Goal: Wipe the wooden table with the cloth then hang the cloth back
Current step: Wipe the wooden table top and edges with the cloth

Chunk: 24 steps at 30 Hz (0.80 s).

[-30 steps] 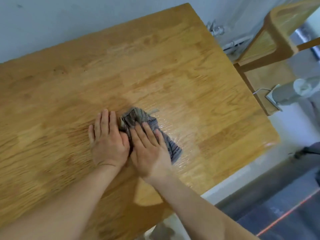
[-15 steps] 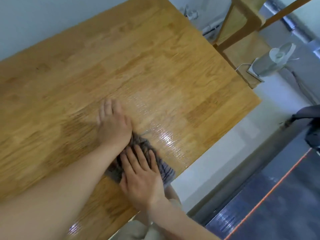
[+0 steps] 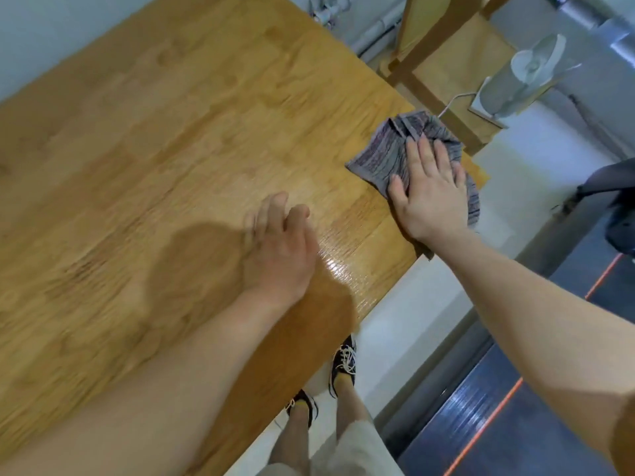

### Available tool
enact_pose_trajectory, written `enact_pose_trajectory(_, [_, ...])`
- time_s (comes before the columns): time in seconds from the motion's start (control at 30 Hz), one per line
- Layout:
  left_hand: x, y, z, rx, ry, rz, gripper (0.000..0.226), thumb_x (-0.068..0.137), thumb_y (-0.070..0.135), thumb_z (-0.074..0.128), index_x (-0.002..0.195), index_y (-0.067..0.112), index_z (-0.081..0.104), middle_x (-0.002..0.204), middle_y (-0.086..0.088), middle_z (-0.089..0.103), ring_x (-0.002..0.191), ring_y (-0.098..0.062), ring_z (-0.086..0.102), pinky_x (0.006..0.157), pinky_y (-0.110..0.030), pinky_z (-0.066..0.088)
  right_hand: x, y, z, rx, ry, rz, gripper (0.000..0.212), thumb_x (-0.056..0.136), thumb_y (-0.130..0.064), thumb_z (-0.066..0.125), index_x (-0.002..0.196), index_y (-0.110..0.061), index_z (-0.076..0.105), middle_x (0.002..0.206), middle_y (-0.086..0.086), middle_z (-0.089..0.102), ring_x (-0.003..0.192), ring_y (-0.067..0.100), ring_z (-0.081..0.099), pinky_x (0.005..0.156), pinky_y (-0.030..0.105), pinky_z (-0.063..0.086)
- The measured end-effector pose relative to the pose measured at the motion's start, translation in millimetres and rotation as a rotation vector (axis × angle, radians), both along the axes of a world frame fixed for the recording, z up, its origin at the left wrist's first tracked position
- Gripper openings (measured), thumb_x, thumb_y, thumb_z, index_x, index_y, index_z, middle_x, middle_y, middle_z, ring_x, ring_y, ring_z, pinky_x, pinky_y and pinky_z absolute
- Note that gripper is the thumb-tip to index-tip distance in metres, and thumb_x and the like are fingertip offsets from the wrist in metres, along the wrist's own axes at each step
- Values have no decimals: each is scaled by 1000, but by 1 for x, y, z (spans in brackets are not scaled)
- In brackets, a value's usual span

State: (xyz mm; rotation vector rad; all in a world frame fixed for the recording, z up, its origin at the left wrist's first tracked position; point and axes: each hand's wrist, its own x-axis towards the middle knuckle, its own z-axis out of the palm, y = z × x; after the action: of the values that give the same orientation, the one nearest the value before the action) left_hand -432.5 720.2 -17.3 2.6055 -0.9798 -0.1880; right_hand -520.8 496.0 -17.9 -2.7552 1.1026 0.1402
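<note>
A grey striped cloth (image 3: 388, 149) lies crumpled at the right corner of the wooden table (image 3: 165, 139), part of it hanging over the edge. My right hand (image 3: 429, 194) presses flat on the cloth, fingers spread. Above the table near its front edge is my left hand (image 3: 281, 249), blurred, fingers loosely curled and holding nothing. A wet, shiny streak shows on the wood between the two hands.
A wooden chair (image 3: 443, 56) stands beyond the table's right corner, with a small white fan (image 3: 525, 73) on the floor beside it. My feet in dark shoes (image 3: 343, 365) are on the light floor below the table's edge. A dark mat with an orange line (image 3: 498, 407) lies to the right.
My right hand has slid the cloth from the front edge out to the table's right corner. My left hand has come off the cloth and lifted away from it.
</note>
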Motion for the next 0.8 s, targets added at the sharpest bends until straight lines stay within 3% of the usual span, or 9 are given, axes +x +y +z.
enact_pose_trajectory(0.13, [-2, -6, -3, 17, -65, -4, 29, 91, 26, 42, 115, 14, 54, 127, -12, 50, 122, -33, 45, 103, -52, 33, -11, 51, -6, -17, -78, -11, 62, 95, -40, 29, 152, -17, 26, 159, 4, 28, 148, 22, 17, 118, 51, 14])
enact_pose_trajectory(0.23, [-6, -7, 2, 47, -47, 30, 36, 84, 24, 44, 118, 17, 54, 128, -9, 51, 123, -31, 44, 107, -51, 30, -50, 117, -5, 18, -60, 341, 58, 96, -40, 33, 150, -19, 32, 156, -1, 33, 147, 19, 21, 117, 49, 16])
enact_pose_trajectory(0.37, [-3, -8, 5, 68, -48, 30, 34, 84, 25, 42, 115, 18, 56, 130, -9, 50, 125, -31, 43, 109, -50, 29, -52, 56, -6, 44, -61, 599, 56, 95, -45, 38, 146, -23, 41, 152, -4, 40, 144, 17, 29, 116, 46, 23])
enact_pose_trajectory(0.5, [-4, -11, 4, 60, -70, 46, 32, 85, 24, 40, 112, 17, 57, 129, -11, 51, 127, -31, 43, 110, -49, 29, -6, -43, 0, 26, -1, 336, 65, 97, -51, 25, 154, -22, 21, 161, -1, 20, 149, 18, 12, 118, 46, 12])
enact_pose_trajectory(0.6, [-2, -10, 2, 65, -89, 46, 33, 84, 24, 41, 113, 18, 56, 130, -10, 50, 129, -30, 41, 112, -46, 23, 37, -80, 3, 102, -9, 182, 68, 98, -53, 21, 155, -19, 6, 163, 3, 14, 150, 20, 8, 118, 49, 17])
enact_pose_trajectory(0.7, [-2, -11, 2, 69, -100, 40, 33, 84, 25, 41, 114, 18, 54, 130, -10, 49, 130, -31, 40, 112, -46, 22, 53, -71, 2, 102, -41, 66, 68, 100, -49, 20, 155, -13, 4, 163, 6, 10, 150, 22, 5, 119, 51, 13])
enact_pose_trajectory(0.8, [-5, -11, 2, 70, -115, 37, 35, 84, 25, 42, 115, 16, 55, 130, -12, 49, 129, -32, 40, 111, -47, 23, 37, -18, 5, 82, -16, 202, 66, 100, -45, 22, 155, -12, 4, 164, 5, 0, 150, 20, -5, 120, 49, 1])
